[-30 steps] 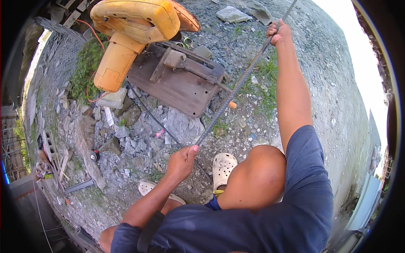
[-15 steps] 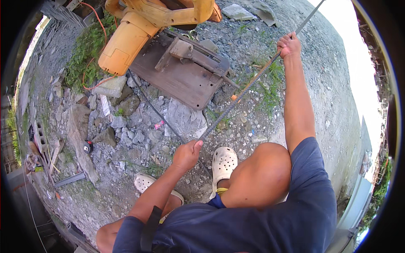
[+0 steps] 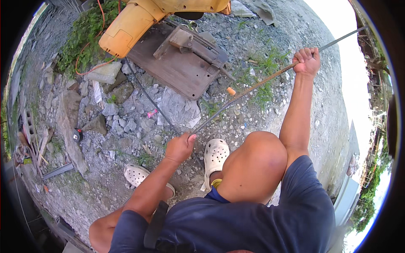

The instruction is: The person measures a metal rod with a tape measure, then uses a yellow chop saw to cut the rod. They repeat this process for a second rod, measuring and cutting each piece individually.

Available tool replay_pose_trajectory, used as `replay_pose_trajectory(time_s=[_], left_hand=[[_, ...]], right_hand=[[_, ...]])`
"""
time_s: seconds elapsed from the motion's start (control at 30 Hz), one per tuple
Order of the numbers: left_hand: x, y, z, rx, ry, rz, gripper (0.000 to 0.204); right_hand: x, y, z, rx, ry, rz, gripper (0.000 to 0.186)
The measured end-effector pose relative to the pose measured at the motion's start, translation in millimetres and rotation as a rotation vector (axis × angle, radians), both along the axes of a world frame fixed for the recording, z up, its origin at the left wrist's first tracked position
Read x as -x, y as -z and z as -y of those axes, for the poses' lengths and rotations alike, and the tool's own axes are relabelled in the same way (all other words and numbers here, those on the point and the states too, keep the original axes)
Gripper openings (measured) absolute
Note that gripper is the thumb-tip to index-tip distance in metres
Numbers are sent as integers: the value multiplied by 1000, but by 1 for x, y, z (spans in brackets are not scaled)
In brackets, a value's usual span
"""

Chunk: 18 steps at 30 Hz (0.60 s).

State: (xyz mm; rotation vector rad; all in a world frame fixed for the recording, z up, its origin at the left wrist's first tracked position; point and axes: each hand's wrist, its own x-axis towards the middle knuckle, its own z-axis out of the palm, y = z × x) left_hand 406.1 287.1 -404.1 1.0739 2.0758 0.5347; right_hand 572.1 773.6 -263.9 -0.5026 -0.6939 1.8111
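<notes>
A long steel rebar rod (image 3: 257,85), partly rusty brown, slants up to the right across my front. My left hand (image 3: 179,147) is closed around its lower part, just ahead of my shoes, with the thumb along it. Farther up, my right hand (image 3: 306,62) has its fingers wrapped round the rod, and the rod's far part runs on past the fist. A thin dark cord or rod (image 3: 148,97) leads from beside the saw down behind my left hand and toward my shoe. Ahead stands a yellow cut-off saw (image 3: 130,29) on a brown metal base (image 3: 179,78) with a vise (image 3: 192,46).
Rubble and stones (image 3: 99,124) cover the ground left of the base. A crumpled grey sheet (image 3: 179,107) lies before it, near an orange piece (image 3: 230,91). A tape measure (image 3: 77,135) and a hollow block (image 3: 29,125) are at the left. An orange cord (image 3: 76,63) loops beside the saw.
The rod has swung down to the right to a flatter slant, its far end farther right. My right hand has moved right and lower; my left hand has shifted slightly left and up.
</notes>
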Motion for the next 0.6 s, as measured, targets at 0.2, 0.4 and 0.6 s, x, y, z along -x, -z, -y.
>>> replay_pose_trajectory(time_s=[0.2, 0.4, 0.6], left_hand=[[37, 39, -12, 14, -129, -143, 50], [54, 0, -74, -76, -104, -148, 53], [39, -19, -97, -89, -26, -23, 54]], right_hand=[[21, -1, 93, -204, 41, 2, 35], [13, -87, 170, -612, -41, 67, 46], [-4, -136, 198, -579, 28, 280, 45]])
